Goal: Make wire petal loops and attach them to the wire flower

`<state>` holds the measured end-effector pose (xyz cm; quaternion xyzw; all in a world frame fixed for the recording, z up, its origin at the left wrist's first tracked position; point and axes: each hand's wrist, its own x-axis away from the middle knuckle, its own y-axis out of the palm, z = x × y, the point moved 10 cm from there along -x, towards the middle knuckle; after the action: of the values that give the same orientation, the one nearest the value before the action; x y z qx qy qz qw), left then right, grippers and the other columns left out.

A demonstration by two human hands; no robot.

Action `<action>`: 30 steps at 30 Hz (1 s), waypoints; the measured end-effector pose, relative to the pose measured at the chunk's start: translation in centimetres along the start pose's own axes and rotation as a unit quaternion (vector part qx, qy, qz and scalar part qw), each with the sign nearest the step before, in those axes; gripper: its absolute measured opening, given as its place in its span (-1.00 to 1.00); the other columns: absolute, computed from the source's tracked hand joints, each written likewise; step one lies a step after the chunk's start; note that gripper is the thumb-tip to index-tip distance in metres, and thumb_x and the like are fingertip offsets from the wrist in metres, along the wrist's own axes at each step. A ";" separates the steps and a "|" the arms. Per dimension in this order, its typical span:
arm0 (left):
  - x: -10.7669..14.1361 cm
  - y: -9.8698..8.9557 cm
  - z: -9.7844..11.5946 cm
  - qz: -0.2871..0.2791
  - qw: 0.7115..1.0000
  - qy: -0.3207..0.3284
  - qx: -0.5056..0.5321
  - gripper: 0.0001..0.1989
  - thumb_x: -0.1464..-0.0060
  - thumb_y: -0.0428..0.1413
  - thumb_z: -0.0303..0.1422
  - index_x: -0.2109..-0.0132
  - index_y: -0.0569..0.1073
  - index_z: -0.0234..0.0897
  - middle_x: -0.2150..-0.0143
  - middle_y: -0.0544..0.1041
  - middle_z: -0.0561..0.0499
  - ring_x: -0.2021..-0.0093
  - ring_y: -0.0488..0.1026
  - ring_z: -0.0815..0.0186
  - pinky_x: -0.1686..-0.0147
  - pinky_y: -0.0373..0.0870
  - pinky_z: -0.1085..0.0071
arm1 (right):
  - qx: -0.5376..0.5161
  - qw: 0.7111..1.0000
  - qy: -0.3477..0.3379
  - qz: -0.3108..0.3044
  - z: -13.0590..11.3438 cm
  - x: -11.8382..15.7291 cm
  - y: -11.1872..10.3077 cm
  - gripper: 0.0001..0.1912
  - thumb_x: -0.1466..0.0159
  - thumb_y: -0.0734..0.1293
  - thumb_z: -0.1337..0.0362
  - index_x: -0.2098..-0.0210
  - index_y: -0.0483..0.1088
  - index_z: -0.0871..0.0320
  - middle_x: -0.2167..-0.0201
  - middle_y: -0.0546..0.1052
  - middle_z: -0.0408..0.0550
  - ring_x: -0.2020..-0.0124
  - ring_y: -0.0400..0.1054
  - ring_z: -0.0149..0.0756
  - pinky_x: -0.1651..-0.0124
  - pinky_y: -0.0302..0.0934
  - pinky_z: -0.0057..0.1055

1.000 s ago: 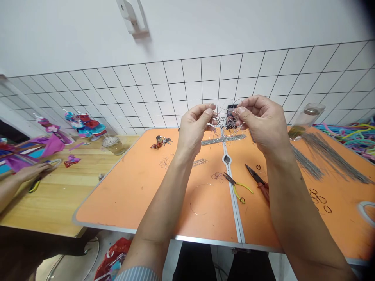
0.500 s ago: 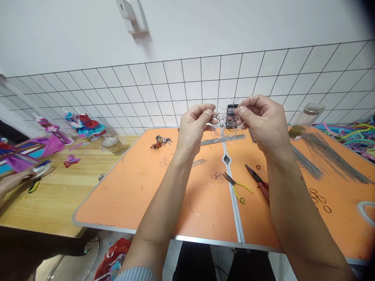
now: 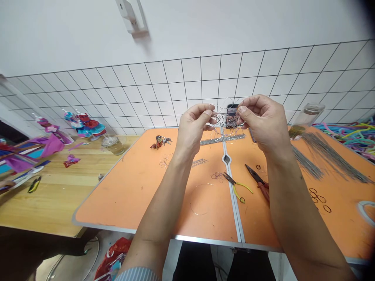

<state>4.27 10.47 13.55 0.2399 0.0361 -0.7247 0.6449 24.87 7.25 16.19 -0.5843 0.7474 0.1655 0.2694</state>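
Between my two hands hangs a loose tangle of thin bent wire (image 3: 222,121), raised above the far part of the orange table. My left hand (image 3: 197,121) pinches its left side between thumb and fingers. On the opposite side, my right hand (image 3: 260,117) grips it with thumb and forefinger. A phone (image 3: 232,111) stands behind the tangle, partly covered by it. Below my hands lie a bundle of straight wires (image 3: 224,139), yellow-handled pliers (image 3: 238,186) and red-handled pliers (image 3: 258,179), the latter partly hidden by my right forearm.
Straight wire bundles (image 3: 336,158) and a glass jar (image 3: 306,121) stand at the right of the orange table (image 3: 123,195). Small dark rings (image 3: 318,196) lie nearer. On the wooden table (image 3: 67,195) at left are dolls (image 3: 84,123), a cup (image 3: 113,145) and another person's hand (image 3: 6,185).
My hands keep nearly the same place, and the wire tangle has shifted only slightly. At far left the other person's hand has drawn back toward the picture's edge.
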 end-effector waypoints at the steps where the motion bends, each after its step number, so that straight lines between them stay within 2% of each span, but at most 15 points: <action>1: 0.0 0.0 0.0 0.000 1.000 0.002 0.002 -0.94 -0.24 0.33 -0.37 0.13 0.64 -0.20 0.15 0.69 -0.01 0.29 0.56 0.43 0.33 0.50 0.52 | -0.002 1.000 0.001 0.000 0.0 0.0 0.0 -0.90 -0.35 0.52 0.31 0.22 0.52 0.12 0.34 0.54 -0.10 0.38 0.45 -0.43 0.38 0.41 -0.47; 6: -0.1 -0.1 0.0 -0.002 1.000 0.008 0.008 -0.95 -0.24 0.32 -0.39 0.14 0.65 -0.20 0.16 0.69 0.00 0.30 0.57 0.43 0.33 0.51 0.51 | 0.001 1.000 0.005 0.000 0.1 -0.1 0.0 -0.93 -0.36 0.48 0.38 0.22 0.50 0.13 0.34 0.54 -0.09 0.39 0.45 -0.44 0.37 0.42 -0.47; 16: -0.2 -0.1 0.0 -0.006 1.000 0.012 0.018 -0.95 -0.25 0.30 -0.42 0.14 0.65 -0.21 0.18 0.69 0.00 0.31 0.57 0.43 0.35 0.51 0.51 | 0.007 1.000 -0.002 -0.005 -0.1 -0.1 0.1 -0.88 -0.38 0.51 0.30 0.20 0.49 0.12 0.34 0.52 -0.10 0.37 0.44 -0.44 0.35 0.43 -0.47; 23: -0.3 -0.2 -0.1 -0.002 1.000 0.012 0.010 -0.95 -0.26 0.30 -0.42 0.13 0.64 -0.20 0.16 0.70 -0.01 0.29 0.58 0.43 0.34 0.51 0.51 | 0.005 1.000 0.001 -0.002 -0.2 0.0 0.1 -0.94 -0.38 0.46 0.37 0.21 0.51 0.13 0.34 0.53 -0.07 0.37 0.45 -0.41 0.33 0.46 -0.42; 30: -0.3 -0.2 0.0 -0.004 1.000 0.016 0.009 -0.94 -0.26 0.28 -0.43 0.13 0.64 -0.19 0.18 0.69 0.00 0.29 0.57 0.42 0.32 0.51 0.51 | 0.011 1.000 -0.002 -0.006 -0.1 0.0 0.1 -0.92 -0.38 0.49 0.32 0.19 0.51 0.12 0.33 0.54 -0.09 0.35 0.47 -0.43 0.36 0.45 -0.48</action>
<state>4.06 10.75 13.56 0.2572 0.0409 -0.7236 0.6392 24.79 7.22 16.29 -0.5854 0.7453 0.1572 0.2779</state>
